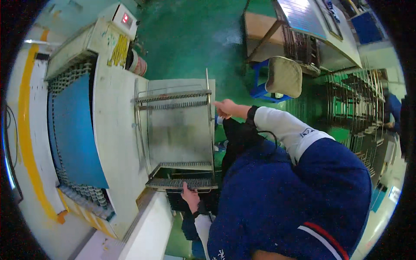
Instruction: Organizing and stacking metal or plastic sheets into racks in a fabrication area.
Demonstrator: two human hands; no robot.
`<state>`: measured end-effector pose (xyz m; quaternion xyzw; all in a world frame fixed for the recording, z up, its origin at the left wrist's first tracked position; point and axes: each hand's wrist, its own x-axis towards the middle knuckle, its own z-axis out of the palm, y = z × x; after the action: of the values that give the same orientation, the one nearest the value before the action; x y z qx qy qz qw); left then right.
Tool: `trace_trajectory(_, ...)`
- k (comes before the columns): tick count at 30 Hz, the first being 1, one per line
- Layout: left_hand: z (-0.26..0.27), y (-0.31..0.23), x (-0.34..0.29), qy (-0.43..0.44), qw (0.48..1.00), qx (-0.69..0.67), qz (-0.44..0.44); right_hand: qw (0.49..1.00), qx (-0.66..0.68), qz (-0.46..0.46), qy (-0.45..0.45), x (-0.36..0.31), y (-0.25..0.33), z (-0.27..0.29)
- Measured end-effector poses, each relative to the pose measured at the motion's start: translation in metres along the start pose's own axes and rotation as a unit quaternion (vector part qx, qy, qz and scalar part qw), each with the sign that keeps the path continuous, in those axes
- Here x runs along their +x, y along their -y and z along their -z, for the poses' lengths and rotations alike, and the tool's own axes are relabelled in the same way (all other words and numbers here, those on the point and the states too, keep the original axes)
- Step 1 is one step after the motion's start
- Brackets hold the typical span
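Note:
A metal rack with rods and toothed or spring-like crossbars lies across a pale metal surface in front of me. My left hand is closed on its lower crossbar, thumb on top and the other fingers mostly hidden. At the upper end of the rack, my right hand is closed against the side rod, its index finger reaching the rod and the other fingers curled. The rack's slots show no board in them. To the left, a blue flat panel lies among conveyor rollers inside a machine opening.
The pale machine housing borders the rack's left side. A control box with a red display sits at its far end. A padded stool with blue legs stands on the green floor, near a table. More wire racks stand at the right.

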<state>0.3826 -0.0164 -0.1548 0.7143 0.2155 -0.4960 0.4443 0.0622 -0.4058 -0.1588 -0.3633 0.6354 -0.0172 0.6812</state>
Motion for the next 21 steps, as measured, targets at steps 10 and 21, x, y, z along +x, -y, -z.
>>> trace_trajectory(10, -0.017, 0.01, -0.043, -0.03, 0.999, -0.041, 0.005, 0.968, -0.198, -0.047, 0.149, -0.027, 0.032, -0.005)
trace_trajectory(21, -0.009, 0.02, -0.047, -0.008, 0.992, 0.055, -0.111, 0.933, 0.154, -0.233, 0.226, -0.025, 0.011, -0.036)
